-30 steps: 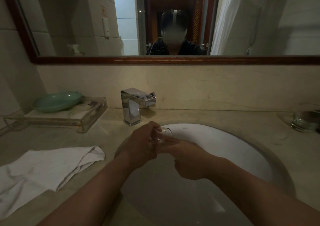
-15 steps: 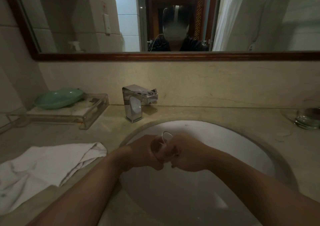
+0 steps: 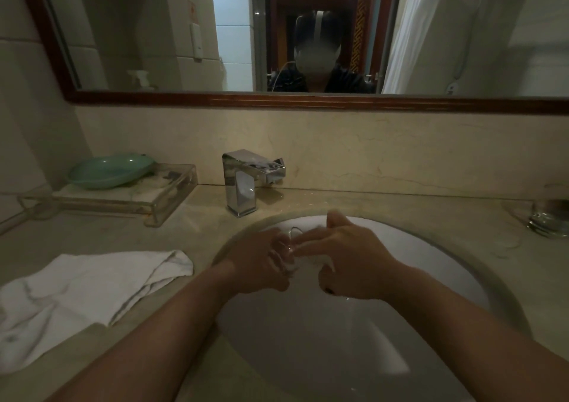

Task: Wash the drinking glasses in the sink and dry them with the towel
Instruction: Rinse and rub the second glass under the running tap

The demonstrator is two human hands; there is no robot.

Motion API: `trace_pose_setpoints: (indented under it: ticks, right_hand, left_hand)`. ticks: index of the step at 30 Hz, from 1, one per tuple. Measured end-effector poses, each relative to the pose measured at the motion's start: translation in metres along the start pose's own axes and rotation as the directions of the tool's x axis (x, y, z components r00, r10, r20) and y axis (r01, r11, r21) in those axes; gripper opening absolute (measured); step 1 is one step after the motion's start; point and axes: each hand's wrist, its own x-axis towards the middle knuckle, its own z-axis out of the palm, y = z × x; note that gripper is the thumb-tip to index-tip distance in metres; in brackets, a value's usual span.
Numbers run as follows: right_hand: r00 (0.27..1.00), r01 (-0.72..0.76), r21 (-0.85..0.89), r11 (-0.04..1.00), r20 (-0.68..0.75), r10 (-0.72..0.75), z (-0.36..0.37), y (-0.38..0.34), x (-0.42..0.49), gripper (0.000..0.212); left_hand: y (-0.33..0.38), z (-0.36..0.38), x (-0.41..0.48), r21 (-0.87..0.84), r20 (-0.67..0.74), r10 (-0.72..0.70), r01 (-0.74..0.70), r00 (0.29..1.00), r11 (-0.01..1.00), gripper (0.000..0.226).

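Observation:
Over the white sink basin [image 3: 431,266] my left hand [image 3: 258,263] grips a small clear drinking glass [image 3: 291,247], most of it hidden between my hands. My right hand [image 3: 348,257] lies against the glass with its fingers stretched out over the glass's side and rim. Both hands are blurred by motion. A second clear glass [image 3: 548,214] stands on the counter at the far right. A white towel [image 3: 77,297] lies crumpled on the counter left of the basin.
A chrome faucet [image 3: 246,180] stands behind the basin, with no water seen running. A clear tray [image 3: 129,198] with a green dish [image 3: 107,170] sits at the back left. A wood-framed mirror [image 3: 308,100] hangs above the beige marble counter [image 3: 400,207].
My right hand has opened from a curled grip to straight fingers lying over the glass. Both hands have shifted slightly within the basin.

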Motion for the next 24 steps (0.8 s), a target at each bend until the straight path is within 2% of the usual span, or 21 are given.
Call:
trace_pose_setpoints:
  ticks: [2,4,5,6,8,10,13,16,18,21,24]
  right_hand:
    - [0.994,-0.047,0.129,0.990,0.100,0.035,-0.001,-0.001,-0.001,0.066]
    - [0.969,-0.026,0.281,0.959,0.243,-0.045,0.005,-0.006,-0.004,0.063]
    - [0.961,-0.014,0.323,0.946,0.264,-0.076,0.009,-0.008,-0.004,0.059]
    - [0.970,-0.011,0.350,0.937,0.233,-0.076,0.013,-0.009,-0.003,0.051]
    - [0.997,-0.029,0.374,0.927,0.079,-0.001,0.015,-0.011,0.000,0.034]
    - [0.999,-0.034,0.325,0.945,0.002,0.035,0.016,-0.013,0.001,0.034]
    - [1.000,0.000,0.274,0.962,0.011,-0.003,0.017,-0.019,0.001,0.038]
    - [0.998,-0.037,0.338,0.940,0.055,0.020,0.017,-0.020,0.004,0.031]
    - [0.995,-0.083,0.426,0.901,0.086,0.051,0.020,-0.017,0.003,0.037]
    - [0.986,-0.128,0.520,0.845,0.160,0.051,0.018,-0.010,0.002,0.025]
    - [0.988,-0.099,0.481,0.871,0.149,0.030,0.007,-0.003,-0.001,0.022]
  left_hand:
    - [-0.005,0.000,0.004,0.057,-0.087,0.015,-0.010,0.996,0.998,0.062]
    - [-0.004,0.001,0.003,0.079,-0.115,0.030,-0.021,0.993,0.997,0.064]
    - [-0.002,0.001,0.002,0.088,-0.119,0.045,-0.035,0.992,0.996,0.063]
    - [0.000,0.002,0.002,0.108,-0.122,0.071,-0.058,0.990,0.992,0.062]
    - [0.003,0.003,0.000,0.097,-0.126,0.121,-0.110,0.985,0.989,0.061]
    - [0.003,0.001,0.000,0.030,-0.139,0.103,-0.100,0.985,0.995,0.063]
    - [-0.002,0.001,0.003,0.009,-0.163,0.052,-0.051,0.985,0.999,0.067]
    - [-0.002,0.005,0.004,0.011,-0.151,0.038,-0.036,0.988,0.999,0.064]
    - [-0.003,0.006,0.005,-0.031,-0.164,0.012,-0.017,0.986,0.999,0.063]
    - [-0.001,0.005,0.001,-0.022,-0.134,0.052,-0.055,0.990,0.998,0.067]
    - [0.006,0.002,-0.004,-0.047,-0.085,0.138,-0.142,0.987,0.989,0.072]
